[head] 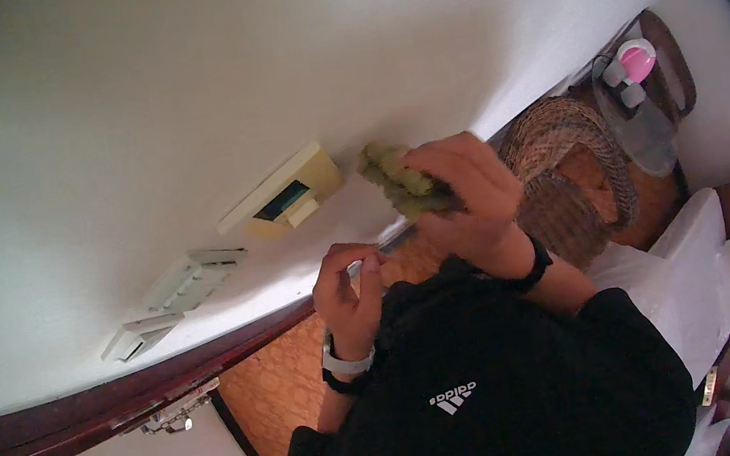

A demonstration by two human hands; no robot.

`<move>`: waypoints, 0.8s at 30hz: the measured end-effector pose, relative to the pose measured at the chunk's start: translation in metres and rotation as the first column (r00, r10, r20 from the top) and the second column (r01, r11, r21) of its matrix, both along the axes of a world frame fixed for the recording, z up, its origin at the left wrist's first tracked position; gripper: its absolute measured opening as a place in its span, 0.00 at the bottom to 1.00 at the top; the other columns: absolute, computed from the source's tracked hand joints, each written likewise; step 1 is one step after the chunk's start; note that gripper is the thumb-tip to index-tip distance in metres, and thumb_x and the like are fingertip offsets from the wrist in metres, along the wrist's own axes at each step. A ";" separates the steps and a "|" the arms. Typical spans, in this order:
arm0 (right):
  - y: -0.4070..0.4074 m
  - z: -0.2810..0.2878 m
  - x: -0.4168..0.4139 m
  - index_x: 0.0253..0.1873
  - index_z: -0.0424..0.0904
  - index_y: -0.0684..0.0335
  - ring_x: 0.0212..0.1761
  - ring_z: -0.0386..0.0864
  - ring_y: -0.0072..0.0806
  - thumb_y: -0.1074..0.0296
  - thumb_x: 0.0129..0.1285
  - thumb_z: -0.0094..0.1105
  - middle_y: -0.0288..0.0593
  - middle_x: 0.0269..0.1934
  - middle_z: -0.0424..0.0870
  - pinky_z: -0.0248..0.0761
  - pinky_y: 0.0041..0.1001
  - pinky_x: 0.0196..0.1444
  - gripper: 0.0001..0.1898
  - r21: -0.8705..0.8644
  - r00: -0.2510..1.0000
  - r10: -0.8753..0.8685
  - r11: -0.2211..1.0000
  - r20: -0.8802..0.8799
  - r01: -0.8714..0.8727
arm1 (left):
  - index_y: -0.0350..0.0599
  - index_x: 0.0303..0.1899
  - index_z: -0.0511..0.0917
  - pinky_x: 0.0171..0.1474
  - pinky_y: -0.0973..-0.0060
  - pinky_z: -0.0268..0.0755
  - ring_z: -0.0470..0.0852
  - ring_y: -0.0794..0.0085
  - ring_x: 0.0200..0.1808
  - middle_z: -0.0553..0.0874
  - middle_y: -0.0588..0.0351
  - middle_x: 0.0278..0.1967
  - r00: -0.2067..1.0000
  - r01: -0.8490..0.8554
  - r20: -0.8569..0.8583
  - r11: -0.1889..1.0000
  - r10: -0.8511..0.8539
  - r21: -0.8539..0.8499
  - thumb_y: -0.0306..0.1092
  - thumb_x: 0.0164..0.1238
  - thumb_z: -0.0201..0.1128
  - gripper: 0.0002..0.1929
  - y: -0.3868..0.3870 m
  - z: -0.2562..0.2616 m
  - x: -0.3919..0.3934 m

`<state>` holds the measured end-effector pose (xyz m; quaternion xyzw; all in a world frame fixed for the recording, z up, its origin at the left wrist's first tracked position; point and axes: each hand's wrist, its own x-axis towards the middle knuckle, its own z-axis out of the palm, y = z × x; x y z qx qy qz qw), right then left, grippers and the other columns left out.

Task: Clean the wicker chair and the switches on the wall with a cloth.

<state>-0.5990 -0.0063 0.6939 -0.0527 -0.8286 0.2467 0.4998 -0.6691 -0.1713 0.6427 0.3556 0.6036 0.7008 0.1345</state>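
My right hand grips a crumpled green cloth near the white wall. To the left of the cloth is a yellowed wall-mounted box with a dark slot or window; a gap separates them. My left hand is held lower, below that box, with its fingers curled in and the thumb close to the index finger. I see nothing in it. A white multi-switch panel and a smaller white wall plate sit farther left on the wall.
A wicker chair stands at right by a glass-topped table bearing a pink and white object. White bedding lies beside my right arm. A dark red wooden frame and a door with a chain latch are at left.
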 end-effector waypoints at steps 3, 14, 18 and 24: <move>0.003 0.021 -0.006 0.47 0.81 0.63 0.35 0.79 0.39 0.74 0.33 0.71 0.45 0.38 0.82 0.75 0.32 0.35 0.26 0.025 0.985 -0.059 0.998 -0.162 0.064 | 0.35 0.42 0.74 0.44 0.76 0.72 0.80 0.71 0.37 0.80 0.50 0.37 1.000 0.007 0.009 1.000 -0.007 -0.007 0.18 0.65 0.56 0.06 -0.001 -0.001 0.001; -0.015 0.012 -0.027 0.43 0.80 0.68 0.37 0.79 0.33 0.79 0.40 0.70 0.47 0.38 0.80 0.74 0.26 0.36 0.20 -0.103 0.985 -0.026 0.995 -0.168 0.008 | 0.35 0.42 0.74 0.44 0.77 0.72 0.80 0.72 0.37 0.79 0.52 0.35 0.996 -0.081 0.024 0.996 0.082 -0.048 0.18 0.66 0.56 0.05 -0.011 -0.007 0.002; -0.013 0.005 -0.031 0.44 0.79 0.68 0.36 0.79 0.32 0.77 0.40 0.75 0.46 0.38 0.79 0.74 0.26 0.36 0.22 -0.047 0.984 -0.058 0.998 -0.167 0.051 | 0.35 0.42 0.74 0.43 0.78 0.72 0.80 0.73 0.37 0.79 0.52 0.35 0.997 -0.069 0.012 0.996 0.070 -0.052 0.18 0.66 0.56 0.05 -0.011 -0.007 -0.002; -0.013 0.011 -0.035 0.47 0.75 0.66 0.38 0.81 0.34 0.73 0.43 0.79 0.45 0.38 0.79 0.74 0.27 0.40 0.25 -0.266 0.978 -0.087 0.963 -0.189 0.034 | 0.36 0.40 0.73 0.42 0.77 0.73 0.79 0.73 0.35 0.80 0.51 0.36 0.995 -0.085 -0.056 0.992 0.080 -0.091 0.21 0.68 0.56 0.03 -0.013 -0.005 -0.008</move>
